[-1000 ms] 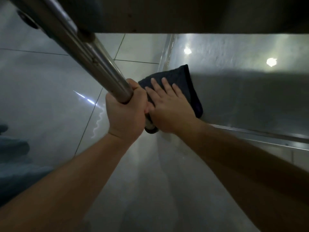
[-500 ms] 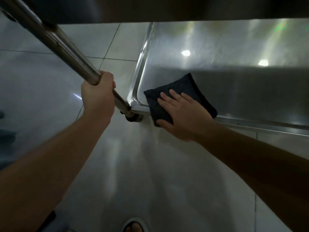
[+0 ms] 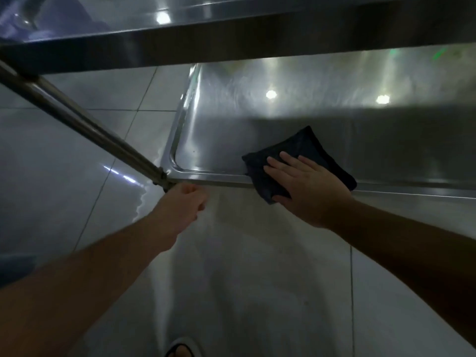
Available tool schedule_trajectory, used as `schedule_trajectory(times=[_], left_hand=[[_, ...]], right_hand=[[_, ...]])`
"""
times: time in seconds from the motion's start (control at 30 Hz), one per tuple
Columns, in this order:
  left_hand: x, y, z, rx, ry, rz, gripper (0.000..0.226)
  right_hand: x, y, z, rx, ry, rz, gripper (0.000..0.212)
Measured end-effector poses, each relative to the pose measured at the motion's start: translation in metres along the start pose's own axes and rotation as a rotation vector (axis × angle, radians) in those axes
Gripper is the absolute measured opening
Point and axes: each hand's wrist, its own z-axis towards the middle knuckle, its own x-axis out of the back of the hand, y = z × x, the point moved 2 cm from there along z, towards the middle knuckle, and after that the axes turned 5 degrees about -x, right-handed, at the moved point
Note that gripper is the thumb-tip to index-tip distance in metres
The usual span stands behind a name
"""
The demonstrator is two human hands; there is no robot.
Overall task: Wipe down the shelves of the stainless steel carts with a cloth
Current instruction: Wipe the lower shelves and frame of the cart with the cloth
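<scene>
The lower shelf [image 3: 296, 119] of my cart was brushed steel, satin-smooth and streaked, throwing back soft lamp glare toward twelve o'clock. Its rolled rim [image 3: 211, 177] shone brighter. The cloth [image 3: 304, 148] was dark, matt, faintly quilted fabric. The post [image 3: 77, 119] at ten o'clock was polished metal tube. The floor tiles [image 3: 64, 163] were pale and glossy.

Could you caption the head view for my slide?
Right hand presses dark cloth over lower cart shelf's front rim.
</scene>
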Motion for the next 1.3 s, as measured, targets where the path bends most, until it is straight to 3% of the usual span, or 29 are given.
schedule_trajectory(times=[0.13,0.27,0.37,0.57,0.93,1.17,1.3], left_hand=[[-0.038,0.050,0.000,-0.285,-0.026,0.234,0.005],[-0.084,0.081,-0.002,-0.633,-0.048,0.483,0.021],[-0.120,0.097,-0.003,-0.682,-0.080,0.617,0.039],[-0.172,0.114,-0.005,-0.748,-0.064,0.736,0.054],[-0.251,0.111,-0.038,-1.221,-0.226,0.955,0.073],[-0.296,0.108,-0.055,-1.349,-0.201,1.007,0.077],[-0.308,0.105,-0.055,-1.326,-0.216,1.037,0.078]], right_hand=[[0.001,0.036,-0.031,-0.041,0.002,-0.005,0.072],[0.006,0.079,-0.065,-0.071,0.005,-0.010,0.072],[0.014,0.114,-0.096,-0.097,0.002,-0.011,0.075],[0.026,0.184,-0.168,-0.236,0.014,-0.010,0.071],[0.026,0.260,-0.236,-0.389,0.025,-0.037,0.075],[0.026,0.285,-0.264,-0.545,0.041,-0.054,0.081],[0.031,0.304,-0.286,-0.691,0.026,-0.036,0.082]])
